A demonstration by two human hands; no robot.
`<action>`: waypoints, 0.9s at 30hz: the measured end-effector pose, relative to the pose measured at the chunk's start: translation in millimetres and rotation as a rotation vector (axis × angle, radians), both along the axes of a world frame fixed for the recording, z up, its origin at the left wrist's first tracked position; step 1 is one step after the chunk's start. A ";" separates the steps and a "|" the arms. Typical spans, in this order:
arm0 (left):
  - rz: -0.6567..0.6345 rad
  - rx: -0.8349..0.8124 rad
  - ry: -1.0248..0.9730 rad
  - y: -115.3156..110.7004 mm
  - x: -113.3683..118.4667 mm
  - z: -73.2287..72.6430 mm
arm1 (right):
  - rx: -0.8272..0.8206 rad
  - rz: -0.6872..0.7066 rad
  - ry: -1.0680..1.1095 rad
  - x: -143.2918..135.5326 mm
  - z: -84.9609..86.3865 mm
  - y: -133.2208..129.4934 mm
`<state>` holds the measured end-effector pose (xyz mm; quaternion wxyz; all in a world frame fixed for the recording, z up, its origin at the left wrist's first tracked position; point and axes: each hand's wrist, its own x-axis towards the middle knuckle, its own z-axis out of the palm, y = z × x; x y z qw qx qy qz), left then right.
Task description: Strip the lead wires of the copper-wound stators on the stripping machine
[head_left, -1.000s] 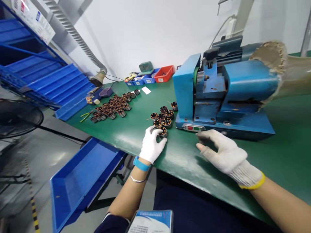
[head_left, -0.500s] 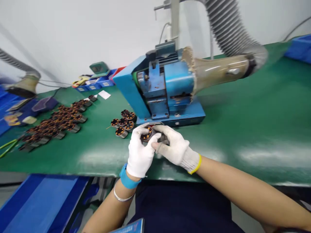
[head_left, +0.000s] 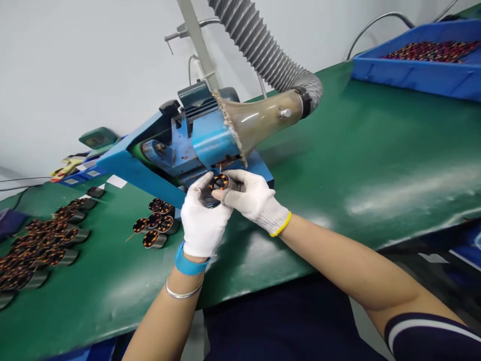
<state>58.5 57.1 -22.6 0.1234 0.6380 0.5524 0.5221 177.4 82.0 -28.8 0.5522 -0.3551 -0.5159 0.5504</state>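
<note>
We have a copper-wound metal ring [head_left: 224, 181] near the middle of the frame, raised just in front of the blue machine [head_left: 214, 143], with a thin copper-coloured strand standing up from its upper edge. Our right grip [head_left: 255, 195], gloved in white, is closed on the ring, thumb across the near face and fingers over the far side. Our left grip [head_left: 205, 220] curls at the ring's left side, partly open; we cannot tell how firmly it touches, since the fingers overlap there. More such rings [head_left: 155, 220] sit in a small group on the green counter [head_left: 338, 170], left of centre, and a larger spread of rings [head_left: 41, 248] fills the lower left. We judge the ring to be compact, stiff and fairly heavy for its bulk, its smooth outer wall likely to slide a little under cloth gloves. The windings and the loose strand look like the delicate parts, easily bent or scraped. We would therefore take hold around the plain metal wall, thumb opposite fingers, keeping pressure off the wound face and leaving the strand free.
</note>
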 end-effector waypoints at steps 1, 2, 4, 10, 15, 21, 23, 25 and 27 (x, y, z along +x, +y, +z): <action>0.009 0.014 -0.008 2.8 3.1 1.3 | -0.006 0.012 0.032 2.1 2.7 1.5; 0.013 0.021 -0.024 5.5 5.9 2.5 | -0.007 0.012 0.056 3.9 5.2 2.8; 0.020 0.021 -0.060 10.1 10.4 4.0 | 0.003 -0.009 0.059 6.9 8.9 4.8; 0.030 0.031 -0.127 15.0 15.1 1.9 | 0.071 -0.035 -0.105 13.0 15.9 5.7; 0.054 0.061 -0.177 15.6 16.9 0.5 | 0.118 -0.078 -0.204 15.7 19.8 4.0; 0.071 0.112 -0.153 19.0 19.7 -1.0 | 0.099 -0.056 -0.131 14.6 17.4 5.3; 0.079 0.121 -0.133 19.1 21.6 -0.2 | 0.075 -0.053 -0.108 13.1 14.8 6.3; 0.093 0.133 -0.105 18.9 24.2 1.5 | 0.059 -0.061 -0.086 11.9 12.7 7.0; 0.110 0.141 -0.080 19.0 26.9 3.5 | 0.046 -0.079 -0.073 11.5 11.5 7.1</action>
